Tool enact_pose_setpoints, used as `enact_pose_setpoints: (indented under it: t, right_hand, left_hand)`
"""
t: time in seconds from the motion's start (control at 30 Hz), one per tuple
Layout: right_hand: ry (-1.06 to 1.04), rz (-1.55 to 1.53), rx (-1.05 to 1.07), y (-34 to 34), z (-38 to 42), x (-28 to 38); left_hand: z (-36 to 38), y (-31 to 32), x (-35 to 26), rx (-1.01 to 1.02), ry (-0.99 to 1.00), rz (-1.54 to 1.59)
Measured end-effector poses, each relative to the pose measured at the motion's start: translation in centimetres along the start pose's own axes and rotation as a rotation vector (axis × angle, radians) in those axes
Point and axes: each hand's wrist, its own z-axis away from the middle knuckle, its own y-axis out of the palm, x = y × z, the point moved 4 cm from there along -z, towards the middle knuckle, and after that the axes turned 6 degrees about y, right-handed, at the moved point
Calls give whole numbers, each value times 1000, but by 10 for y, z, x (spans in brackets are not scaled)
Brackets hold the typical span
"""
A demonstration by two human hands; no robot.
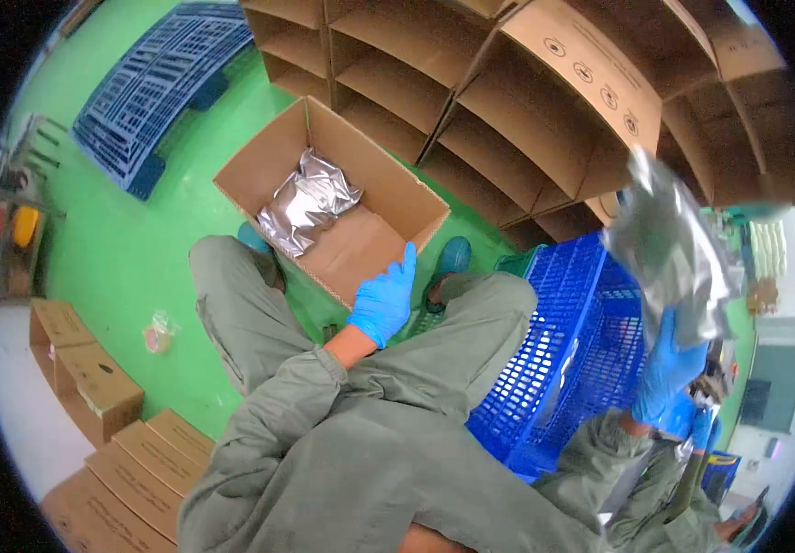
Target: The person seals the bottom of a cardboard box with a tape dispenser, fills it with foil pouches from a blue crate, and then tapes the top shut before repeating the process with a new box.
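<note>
An open cardboard box (365, 244) stands in front of my knees, with a crumpled silver foil bag (312, 207) lying inside. My left hand (382, 304), in a blue glove, grips the near rim of this box, one finger stretched along the edge. Off to the right, my right hand (669, 373), also in a blue glove, is closed on the lower end of another silver foil bag (674, 249). That bag is raised above a blue plastic crate (545, 359) and blurred by motion.
Stacked cardboard boxes with open fronts (508, 120) rise ahead. A blue pallet (162, 83) lies on the green floor (176, 240) at the far left. More cartons (130, 470) stand lower left. A co-worker's gloved hand (702, 426) shows at the right, beside the crate.
</note>
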Motion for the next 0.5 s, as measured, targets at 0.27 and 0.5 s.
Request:
enact_pose_setpoints:
  t: [0.27,0.5]
  right_hand:
    - [-582,-272,493,149,44,204]
    - [-190,14,579,294,122,115]
  left_hand:
    - [22,9,12,-49,35,-12]
    - [28,15,18,22,-25,142]
